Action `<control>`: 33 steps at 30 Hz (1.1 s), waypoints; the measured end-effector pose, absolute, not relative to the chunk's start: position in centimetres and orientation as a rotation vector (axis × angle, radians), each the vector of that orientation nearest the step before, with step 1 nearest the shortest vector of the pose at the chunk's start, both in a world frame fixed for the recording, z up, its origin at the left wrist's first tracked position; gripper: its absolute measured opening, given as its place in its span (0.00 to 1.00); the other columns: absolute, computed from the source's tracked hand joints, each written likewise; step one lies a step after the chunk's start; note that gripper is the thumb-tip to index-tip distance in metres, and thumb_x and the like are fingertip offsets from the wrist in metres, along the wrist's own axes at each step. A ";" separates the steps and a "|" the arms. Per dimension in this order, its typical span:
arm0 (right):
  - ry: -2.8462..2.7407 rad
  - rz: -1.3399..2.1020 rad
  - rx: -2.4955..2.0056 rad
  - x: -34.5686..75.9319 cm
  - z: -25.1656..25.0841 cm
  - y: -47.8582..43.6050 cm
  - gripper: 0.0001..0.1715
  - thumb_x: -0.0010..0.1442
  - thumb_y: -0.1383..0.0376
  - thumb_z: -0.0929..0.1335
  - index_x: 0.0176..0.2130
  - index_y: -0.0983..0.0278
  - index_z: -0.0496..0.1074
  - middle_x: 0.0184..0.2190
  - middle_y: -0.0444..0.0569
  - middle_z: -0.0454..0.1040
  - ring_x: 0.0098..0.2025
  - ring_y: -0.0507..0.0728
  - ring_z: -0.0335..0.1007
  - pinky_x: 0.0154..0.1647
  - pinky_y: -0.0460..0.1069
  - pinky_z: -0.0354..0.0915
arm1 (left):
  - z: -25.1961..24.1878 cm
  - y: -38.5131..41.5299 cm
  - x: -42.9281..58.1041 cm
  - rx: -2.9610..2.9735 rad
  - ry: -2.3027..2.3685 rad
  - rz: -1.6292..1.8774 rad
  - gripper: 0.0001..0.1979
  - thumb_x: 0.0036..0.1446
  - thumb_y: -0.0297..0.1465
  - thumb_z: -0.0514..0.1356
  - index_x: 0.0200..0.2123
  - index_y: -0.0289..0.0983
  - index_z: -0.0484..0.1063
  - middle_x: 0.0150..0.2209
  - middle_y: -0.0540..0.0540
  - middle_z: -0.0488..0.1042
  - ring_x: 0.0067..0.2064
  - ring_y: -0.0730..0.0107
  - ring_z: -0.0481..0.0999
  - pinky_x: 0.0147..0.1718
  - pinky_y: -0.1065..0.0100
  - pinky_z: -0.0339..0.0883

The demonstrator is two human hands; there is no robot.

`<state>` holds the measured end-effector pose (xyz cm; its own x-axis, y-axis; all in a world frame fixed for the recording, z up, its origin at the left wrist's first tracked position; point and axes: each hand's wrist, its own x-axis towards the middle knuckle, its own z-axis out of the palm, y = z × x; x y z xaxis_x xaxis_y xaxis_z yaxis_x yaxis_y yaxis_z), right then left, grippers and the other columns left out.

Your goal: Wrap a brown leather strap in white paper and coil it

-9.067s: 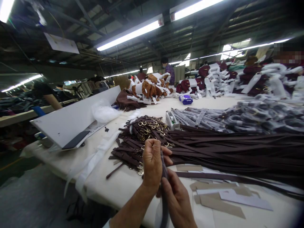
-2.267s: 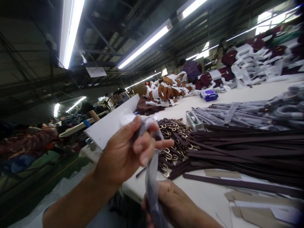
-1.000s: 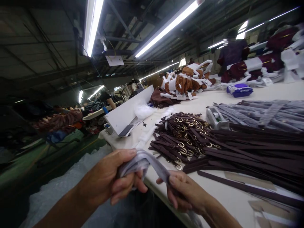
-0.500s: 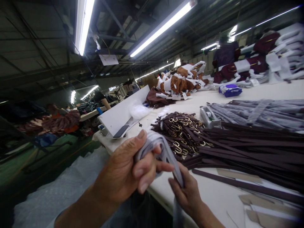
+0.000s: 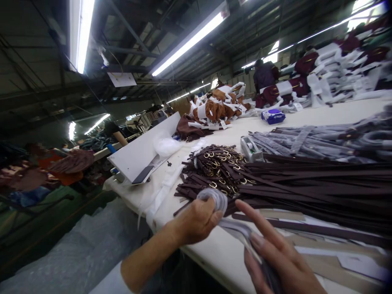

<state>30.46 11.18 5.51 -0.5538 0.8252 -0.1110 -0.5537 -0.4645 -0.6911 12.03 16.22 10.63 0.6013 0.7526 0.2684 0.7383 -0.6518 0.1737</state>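
Observation:
My left hand [image 5: 197, 220] is closed round a coiled strap in cloudy plastic film [image 5: 219, 201], its loops standing out above the fist. From the coil the strap's tail runs right and down into my right hand [image 5: 284, 257], where it lies between thumb and fingers. That hand's index finger stretches forward past the tail. Just beyond both hands, on the table [image 5: 211, 255], is a heap of dark brown straps with gold-coloured hooks [image 5: 219, 165]. Their long ends [image 5: 321, 190] spread to the right.
A tape dispenser [image 5: 251, 149] stands behind the straps, beside a pile of film-wrapped straps [image 5: 294, 141]. Further back lie a blue packet [image 5: 272, 116] and brown bundles [image 5: 211, 109]. A white board [image 5: 143, 151] leans at left. Bubble wrap [image 5: 92, 245] hangs below the table edge.
My left hand has gone from loosely spread fingers to a fist round the coil. My right hand has moved right and nearer, and its index finger is now extended. The view has shifted to the right.

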 end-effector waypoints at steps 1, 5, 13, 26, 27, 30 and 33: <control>-0.696 2.128 -0.501 31.0 5.9 12.3 0.33 0.60 0.55 0.64 0.60 0.54 0.50 0.14 0.38 0.65 0.11 0.45 0.53 0.11 0.38 0.49 | 9.9 15.6 12.0 2.774 1.230 0.490 0.13 0.61 0.39 0.43 0.32 0.37 0.59 0.26 0.45 0.66 0.29 0.64 0.65 0.30 0.63 0.60; -0.617 2.222 -0.287 31.1 5.1 17.1 0.31 0.50 0.55 0.71 0.51 0.60 0.61 0.19 0.36 0.62 0.11 0.41 0.47 0.09 0.36 0.45 | 8.9 13.4 12.0 2.593 1.424 0.447 0.14 0.61 0.41 0.45 0.30 0.37 0.59 0.25 0.46 0.65 0.28 0.67 0.63 0.27 0.65 0.56; -2.049 1.478 -0.266 30.1 5.4 21.5 0.12 0.59 0.61 0.64 0.40 0.64 0.71 0.28 0.44 0.68 0.31 0.51 0.65 0.33 0.45 0.63 | 13.0 11.2 10.7 1.182 1.232 0.571 0.24 0.58 0.47 0.48 0.28 0.31 0.68 0.10 0.54 0.57 0.09 0.80 0.52 0.06 0.78 0.42; -1.594 1.296 -0.851 24.5 -1.9 12.7 0.21 0.65 0.53 0.53 0.33 0.64 0.63 0.20 0.43 0.66 0.20 0.51 0.62 0.22 0.46 0.57 | 16.4 15.8 13.8 0.778 0.754 1.451 0.19 0.65 0.29 0.42 0.32 0.27 0.69 0.17 0.54 0.64 0.16 0.83 0.62 0.51 0.58 0.65; -1.599 1.348 -0.858 24.9 -2.2 12.5 0.23 0.65 0.52 0.52 0.31 0.63 0.62 0.18 0.42 0.65 0.18 0.50 0.61 0.21 0.46 0.56 | 15.9 16.3 13.7 0.754 0.770 1.473 0.19 0.65 0.29 0.42 0.32 0.27 0.69 0.17 0.54 0.64 0.16 0.83 0.62 0.51 0.58 0.65; -1.559 1.552 -0.851 26.6 -2.2 12.2 0.25 0.64 0.49 0.52 0.31 0.63 0.62 0.16 0.41 0.64 0.14 0.49 0.59 0.16 0.44 0.54 | 14.9 17.3 13.6 0.659 0.795 1.525 0.19 0.65 0.29 0.44 0.30 0.26 0.69 0.17 0.54 0.63 0.16 0.84 0.60 0.50 0.58 0.67; -1.562 1.566 -0.899 28.5 -2.0 13.0 0.26 0.63 0.48 0.53 0.30 0.63 0.63 0.16 0.41 0.66 0.14 0.49 0.61 0.15 0.44 0.54 | 14.5 17.7 13.9 0.634 0.789 1.569 0.19 0.65 0.30 0.43 0.30 0.27 0.69 0.17 0.55 0.63 0.16 0.85 0.59 0.49 0.59 0.68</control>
